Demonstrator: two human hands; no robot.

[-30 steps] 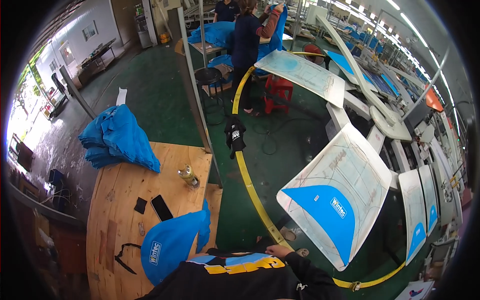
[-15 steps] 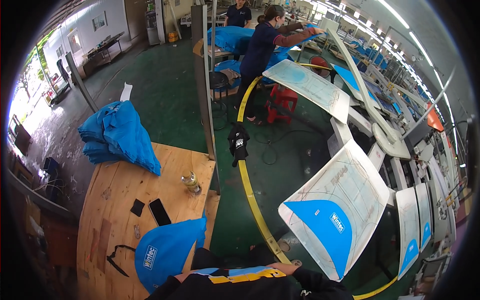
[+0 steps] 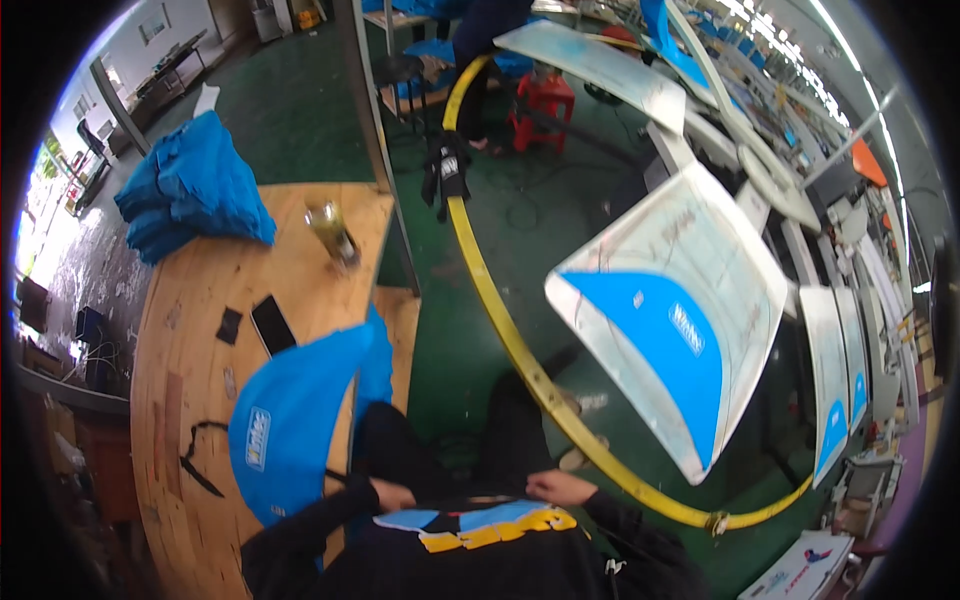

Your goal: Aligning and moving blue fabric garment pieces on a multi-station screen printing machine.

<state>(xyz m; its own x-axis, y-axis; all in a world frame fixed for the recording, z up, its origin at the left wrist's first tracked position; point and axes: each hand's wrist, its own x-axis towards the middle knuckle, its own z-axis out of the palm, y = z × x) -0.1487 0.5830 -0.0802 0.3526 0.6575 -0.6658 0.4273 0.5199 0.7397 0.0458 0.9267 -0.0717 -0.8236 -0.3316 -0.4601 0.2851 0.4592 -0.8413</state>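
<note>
The left hand [image 3: 395,496] and the right hand [image 3: 560,488] are well apart at the hem of the black fabric shirt with blue and yellow print [image 3: 480,570]. The fingers of both look curled; whether either is clamped on the hem cannot be told. Nearest the left hand, on the brown wooden table [image 3: 160,330], lies the blue half-dome fabric panel [image 3: 290,420]. Its long axis runs from lower left to upper right, with the rounded edge toward the left. Further out on the table are the black flat phone [image 3: 273,325], the clear bottle [image 3: 333,236] and the heap of folded blue fabric [image 3: 190,190]. To the right, beyond the yellow curved rail [image 3: 500,320], the white flat platen [image 3: 670,235] carries the second blue fabric panel [image 3: 690,350], its long axis sloping from upper left to lower right, rounded edge toward the upper right. Judged state: both panels bear white marking, so marking appears done on them; no marking shows on the heap, and how much is left cannot be told
</note>
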